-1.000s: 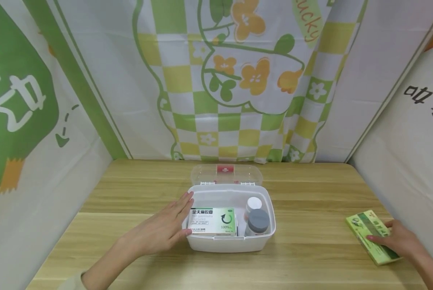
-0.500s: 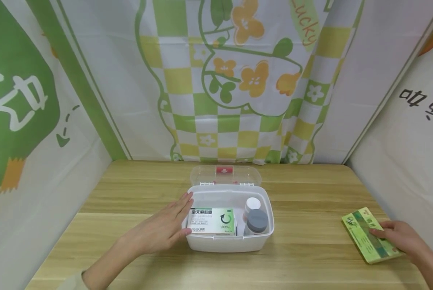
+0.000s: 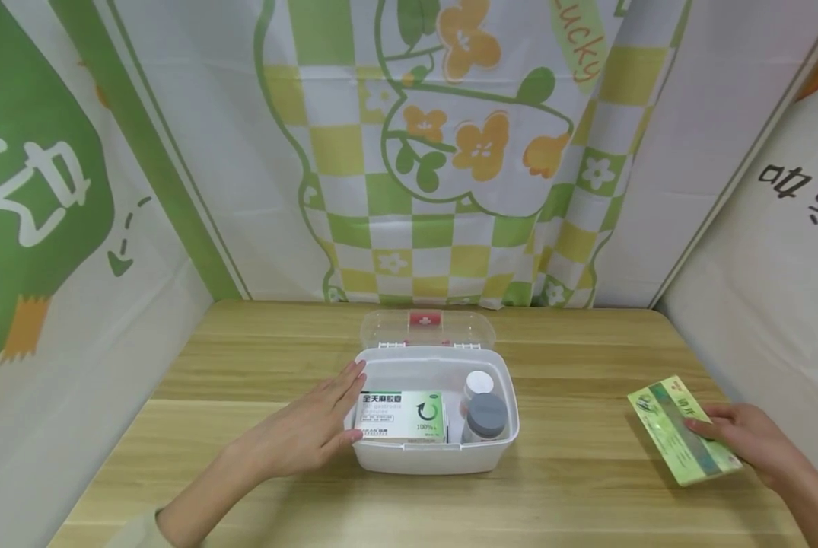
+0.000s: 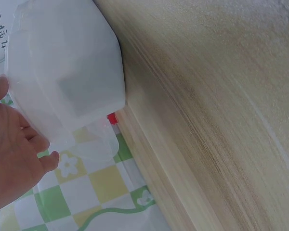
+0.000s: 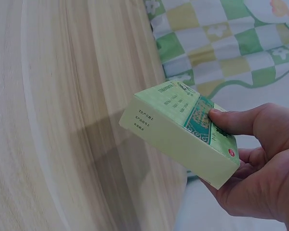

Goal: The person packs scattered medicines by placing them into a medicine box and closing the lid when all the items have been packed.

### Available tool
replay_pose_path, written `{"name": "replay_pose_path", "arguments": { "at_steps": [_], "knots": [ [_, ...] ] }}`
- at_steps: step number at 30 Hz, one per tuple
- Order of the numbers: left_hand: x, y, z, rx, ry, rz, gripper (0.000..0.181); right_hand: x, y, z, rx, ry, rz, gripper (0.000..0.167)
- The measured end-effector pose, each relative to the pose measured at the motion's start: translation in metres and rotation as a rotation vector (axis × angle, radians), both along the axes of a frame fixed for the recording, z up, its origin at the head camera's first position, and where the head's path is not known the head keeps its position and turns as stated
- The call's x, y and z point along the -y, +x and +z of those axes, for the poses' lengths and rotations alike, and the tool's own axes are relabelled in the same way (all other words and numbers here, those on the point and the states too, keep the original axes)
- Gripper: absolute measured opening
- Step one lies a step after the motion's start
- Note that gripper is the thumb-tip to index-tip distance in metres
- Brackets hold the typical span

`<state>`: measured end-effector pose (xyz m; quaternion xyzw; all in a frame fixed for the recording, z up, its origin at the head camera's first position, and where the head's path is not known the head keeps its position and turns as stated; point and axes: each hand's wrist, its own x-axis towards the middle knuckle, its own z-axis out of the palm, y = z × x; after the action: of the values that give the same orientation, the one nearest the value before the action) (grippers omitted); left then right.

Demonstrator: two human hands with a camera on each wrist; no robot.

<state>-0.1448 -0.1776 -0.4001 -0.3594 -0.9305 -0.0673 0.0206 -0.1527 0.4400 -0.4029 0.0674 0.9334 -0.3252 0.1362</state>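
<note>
In the head view, my left hand rests against the left side of a white medicine box, its fingers fairly straight along the rim. The left wrist view shows those fingertips touching the box's outer wall. Inside lie a white-and-green capsule carton, a white-capped bottle and a grey-capped bottle. Over at the right, my right hand grips a flat green-yellow medicine carton, thumb on its printed face. The right wrist view shows this carton tilted, held above the table with a shadow below.
The medicine box's clear lid, with a red cross label, lies swung back behind it. The wooden table ends at a checked curtain. Fabric walls stand at both sides.
My right hand has lifted the green-yellow carton off the right of the table and moved it a little left and away from me. My left hand has stayed on the medicine box.
</note>
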Motion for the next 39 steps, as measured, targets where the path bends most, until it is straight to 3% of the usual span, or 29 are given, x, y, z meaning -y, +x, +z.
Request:
{"name": "replay_pose_path", "arguments": {
  "at_steps": [17, 25, 31, 39],
  "knots": [
    [0.0, -0.001, 0.0, 0.009, 0.001, 0.004, 0.073, 0.038, 0.007, 0.01, -0.145, -0.048, 0.07, 0.061],
    [0.0, -0.001, -0.001, 0.013, -0.002, 0.006, 0.073, 0.062, 0.014, 0.02, -0.114, -0.179, 0.064, 0.061],
    [0.001, 0.0, -0.001, 0.019, 0.003, 0.009, 0.073, 0.078, 0.016, 0.028, -0.104, -0.213, 0.068, 0.062],
    [0.0, 0.001, 0.0, 0.011, -0.001, 0.015, 0.073, 0.094, 0.017, 0.034, -0.089, -0.296, 0.12, 0.057]
  ]
}}
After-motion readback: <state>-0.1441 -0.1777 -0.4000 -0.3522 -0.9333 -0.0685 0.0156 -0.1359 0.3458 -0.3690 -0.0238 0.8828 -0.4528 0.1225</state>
